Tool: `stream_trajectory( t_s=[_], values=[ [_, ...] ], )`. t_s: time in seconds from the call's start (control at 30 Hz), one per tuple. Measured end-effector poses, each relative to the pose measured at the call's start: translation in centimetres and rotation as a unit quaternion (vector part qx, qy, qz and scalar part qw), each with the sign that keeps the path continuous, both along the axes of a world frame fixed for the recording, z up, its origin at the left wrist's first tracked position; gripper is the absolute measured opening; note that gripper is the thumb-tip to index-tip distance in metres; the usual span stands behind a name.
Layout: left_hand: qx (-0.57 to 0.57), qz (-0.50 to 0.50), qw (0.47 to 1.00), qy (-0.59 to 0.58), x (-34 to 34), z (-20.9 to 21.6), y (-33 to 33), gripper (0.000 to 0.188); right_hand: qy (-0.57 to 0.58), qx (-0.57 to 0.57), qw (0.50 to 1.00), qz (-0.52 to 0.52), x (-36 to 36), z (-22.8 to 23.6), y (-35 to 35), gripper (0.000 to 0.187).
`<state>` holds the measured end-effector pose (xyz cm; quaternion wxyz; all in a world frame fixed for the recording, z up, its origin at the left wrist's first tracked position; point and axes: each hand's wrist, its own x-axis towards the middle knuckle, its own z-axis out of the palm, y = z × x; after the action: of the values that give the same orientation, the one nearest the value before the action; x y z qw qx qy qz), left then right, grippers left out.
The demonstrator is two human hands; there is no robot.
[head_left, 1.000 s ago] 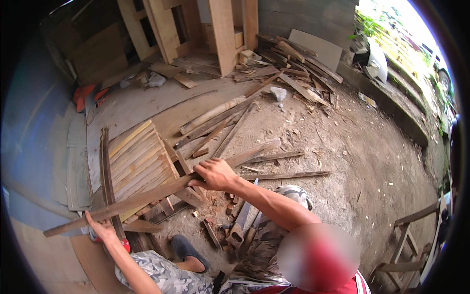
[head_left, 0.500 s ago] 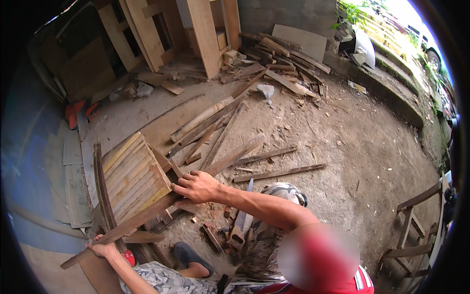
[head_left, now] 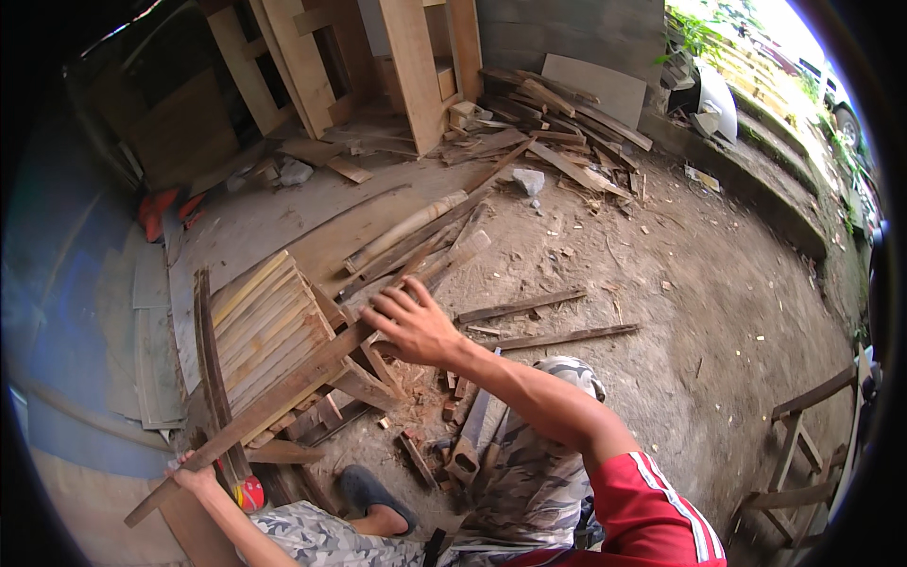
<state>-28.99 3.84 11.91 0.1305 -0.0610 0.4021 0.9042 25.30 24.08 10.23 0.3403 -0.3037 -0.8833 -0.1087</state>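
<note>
A long brown wooden board (head_left: 274, 394) slants from the lower left up across a slatted wooden panel (head_left: 262, 340), its far end pointing at the scrap pile. Near the board's lower end, my left hand (head_left: 196, 475) is wrapped round it. Farther up, my right hand (head_left: 413, 328) has its fingers bent over the board's upper edge, with the thumb side below. Under the panel, short timber pieces (head_left: 367, 383) jut out at angles. A handsaw (head_left: 467, 452) lies beside my camouflage-clad right leg, close to a small wood offcut (head_left: 417, 460).
Loose timber strips (head_left: 524, 304) lie on the dirt floor beyond my right arm. A scrap-wood pile (head_left: 567, 118) and tall plywood frames (head_left: 411, 76) stand at the back. At the right is a wooden trestle (head_left: 803, 454); a dark curved beam (head_left: 213, 364) runs left of the panel.
My right hand has moved up and away, its fingers now more spread over the board. The board's far end has swung up and to the left. My left hand keeps its hold.
</note>
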Motion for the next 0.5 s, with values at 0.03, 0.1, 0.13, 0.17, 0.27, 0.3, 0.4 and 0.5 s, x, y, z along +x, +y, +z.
stream_trajectory(
  t_s=[0.03, 0.1, 0.13, 0.17, 0.27, 0.3, 0.4, 0.5],
  values=[
    [-0.003, 0.006, 1.0, -0.006, -0.8, -0.3, -0.2, 0.051, -0.001, -0.01, 1.0, -0.028, 0.4, 0.2, 0.1, 0.073],
    [-0.009, 0.023, 1.0, -0.016, -2.6, -0.9, -0.9, 0.052, 0.013, -0.047, 0.996, -0.072, 1.2, 1.3, 0.4, 0.08],
    [-0.009, 0.036, 0.999, -0.015, -3.5, -1.0, -1.3, 0.049, 0.029, -0.075, 0.993, -0.088, 1.7, 2.1, 0.5, 0.084],
    [-0.009, 0.05, 0.999, -0.015, -4.3, -1.2, -1.8, 0.046, 0.062, -0.108, 0.986, -0.113, 2.3, 3.0, 0.5, 0.09],
    [0.004, 0.04, 0.999, -0.02, -4.7, -1.3, -2.7, 0.038, 0.299, -0.124, 0.927, -0.189, 4.3, 2.6, 2.6, 0.08],
    [0.011, 0.03, 0.999, -0.022, -4.6, -1.3, -3.0, 0.035, 0.366, -0.169, 0.897, -0.183, 5.1, 2.8, 3.4, 0.077],
    [0.002, 0.026, 0.998, -0.051, -4.0, -1.6, -2.4, 0.033, 0.5, -0.41, 0.755, -0.106, 9.0, 1.0, 5.6, 0.065],
    [0.003, 0.028, 0.998, -0.06, -5.6, -2.2, -3.2, 0.033, 0.559, -0.518, 0.647, -0.029, 9.5, 0.1, 6.7, 0.058]
  ],
)
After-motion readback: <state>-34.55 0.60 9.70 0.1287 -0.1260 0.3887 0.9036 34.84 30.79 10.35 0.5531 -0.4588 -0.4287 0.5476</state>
